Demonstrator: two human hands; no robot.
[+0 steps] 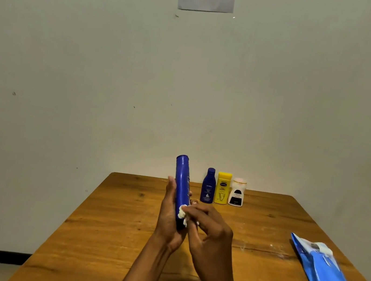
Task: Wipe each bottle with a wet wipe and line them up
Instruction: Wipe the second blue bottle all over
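Right hand point(208, 232), fingers curled, pinches a wipe point(182, 213) against the lower body of the tall bottle point(181, 181), which the left hand point(170, 218) grips nearly upright above the table point(116, 227) (wiping step in hand). Three bottles point(222, 188) stand in a row at the far edge. The next move probably calls for standing the tall bottle upright beside them.

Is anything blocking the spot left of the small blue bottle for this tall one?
Nothing visible: the table is bare wood left of the small blue bottle, beyond the tall blue bottle your left hand holds.
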